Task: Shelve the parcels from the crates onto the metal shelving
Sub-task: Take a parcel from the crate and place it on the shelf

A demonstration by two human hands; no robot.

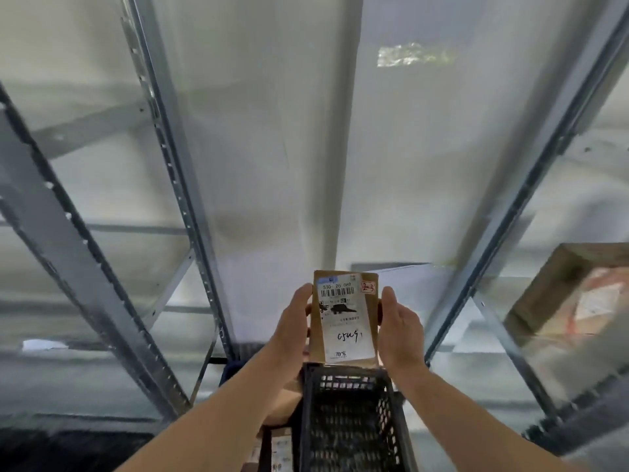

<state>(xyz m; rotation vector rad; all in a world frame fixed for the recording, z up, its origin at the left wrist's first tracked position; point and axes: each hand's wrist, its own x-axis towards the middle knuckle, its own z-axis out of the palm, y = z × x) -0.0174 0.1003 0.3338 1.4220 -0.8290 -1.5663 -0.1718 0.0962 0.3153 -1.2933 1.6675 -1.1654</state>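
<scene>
**Small brown parcel held up between both hands**

You hold a small brown cardboard parcel [345, 316] upright in front of you, above the black plastic crate [352, 420]. Your left hand [292, 327] grips its left edge and your right hand [398, 330] grips its right edge, the fingers of both curled round behind it and out of sight, thumbs lying along the sides. Its white shipping label [343, 318] faces you, with a barcode, the print "530-D5 069" and a handwritten mark; a small red-marked sticker [368, 287] sits at its top right corner. Galvanised metal shelving [177, 165] uprights rise on both sides. A larger cardboard box [571, 294] rests on a shelf at your right, well apart from the parcel
</scene>
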